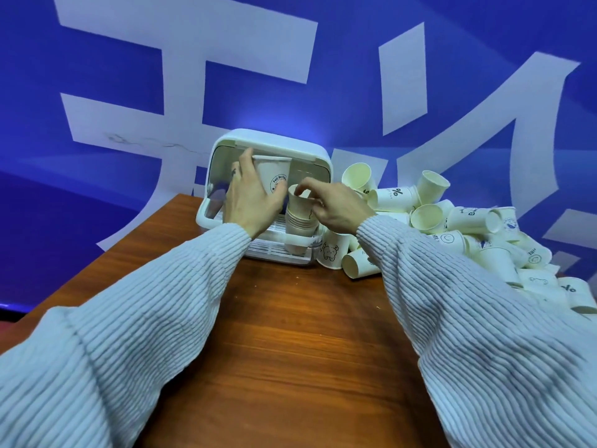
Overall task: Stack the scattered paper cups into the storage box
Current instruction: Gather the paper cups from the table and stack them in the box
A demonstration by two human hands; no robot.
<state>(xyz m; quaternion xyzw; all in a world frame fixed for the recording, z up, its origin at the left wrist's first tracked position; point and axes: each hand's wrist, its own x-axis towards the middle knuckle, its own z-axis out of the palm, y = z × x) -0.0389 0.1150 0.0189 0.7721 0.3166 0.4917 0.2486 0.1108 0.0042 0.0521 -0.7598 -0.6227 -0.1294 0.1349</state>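
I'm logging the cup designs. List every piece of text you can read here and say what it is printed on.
"Fell Be Fe...", cut off: cup held in the left hand.
"%": lying cup in the loose pile.
"%": cup at the far right edge.
"HEI": cup with a smiley face.
Large white characters on the blue backdrop: cropped, not readable.
Other cup prints: too small or blurred.

Evenly and brightly lit, with a soft glow on the wall (290,92) just above the storage box (271,147). Bowed strongly toward the edges; slightly soft throughout; faint shadows only.
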